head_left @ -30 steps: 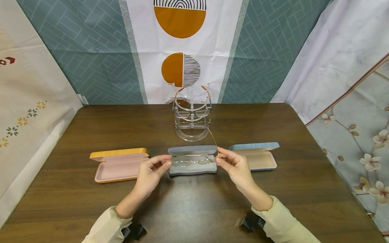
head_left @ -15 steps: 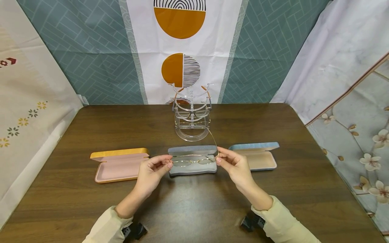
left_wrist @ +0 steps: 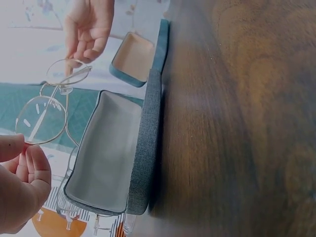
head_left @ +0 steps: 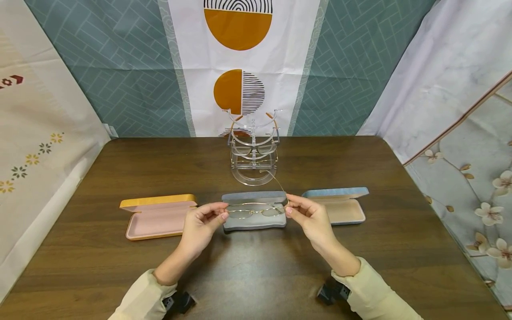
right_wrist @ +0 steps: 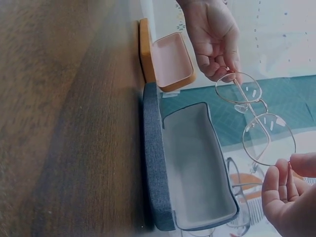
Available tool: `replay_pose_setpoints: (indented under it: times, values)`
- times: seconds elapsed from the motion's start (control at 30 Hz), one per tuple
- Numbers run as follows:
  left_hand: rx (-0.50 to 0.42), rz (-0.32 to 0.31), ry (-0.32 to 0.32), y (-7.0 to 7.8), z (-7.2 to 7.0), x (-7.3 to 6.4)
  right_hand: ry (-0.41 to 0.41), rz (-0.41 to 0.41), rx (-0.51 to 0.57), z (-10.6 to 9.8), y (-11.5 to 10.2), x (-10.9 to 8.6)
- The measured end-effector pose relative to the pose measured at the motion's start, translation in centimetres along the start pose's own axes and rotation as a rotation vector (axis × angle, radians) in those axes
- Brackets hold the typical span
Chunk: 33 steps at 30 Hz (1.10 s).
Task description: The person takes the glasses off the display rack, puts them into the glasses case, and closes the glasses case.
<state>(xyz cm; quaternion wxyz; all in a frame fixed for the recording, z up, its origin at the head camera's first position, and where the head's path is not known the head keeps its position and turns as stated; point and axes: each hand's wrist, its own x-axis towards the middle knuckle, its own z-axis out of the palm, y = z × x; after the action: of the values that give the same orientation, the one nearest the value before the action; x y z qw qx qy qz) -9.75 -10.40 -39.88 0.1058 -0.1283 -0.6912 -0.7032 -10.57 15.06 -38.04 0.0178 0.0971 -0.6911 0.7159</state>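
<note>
Both hands hold a pair of thin gold-rimmed eyeglasses (head_left: 273,212) over the opened grey glasses case (head_left: 256,224). My left hand (head_left: 202,226) pinches the frame's left end between thumb and fingers. At the opposite end, my right hand (head_left: 312,221) pinches near the hinge. One temple lies folded across behind the lenses. The other rises from the right hand, its tip curving back toward the display stand. In the left wrist view, clear round lenses (left_wrist: 42,119) stand beside the case. The grey lining (right_wrist: 195,168) shows bare in the right wrist view.
A yellow case (head_left: 158,204) with pink lining lies opened at left, a blue case (head_left: 340,193) with beige lining at right. Behind the grey case stands a clear display stand (head_left: 254,179) bearing other glasses. Patterned cloths hang around the wooden table (head_left: 256,275).
The raised temple has swung inward, its tip moving left in front of the stand's base. Both hands keep their pinch on the eyeglasses and have hardly shifted.
</note>
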Motion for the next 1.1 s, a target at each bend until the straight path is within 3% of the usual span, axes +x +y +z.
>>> replay_pose_setpoints:
  times: [0.43, 1.1]
  values:
    - [-0.013, -0.012, -0.005, 0.2, -0.01, 0.13, -0.02, 0.08, -0.022, 0.0, -0.16, 0.12]
    - [-0.004, -0.018, 0.008, 0.2, -0.07, 0.16, -0.1, 0.064, -0.006, -0.18, -0.1, 0.11]
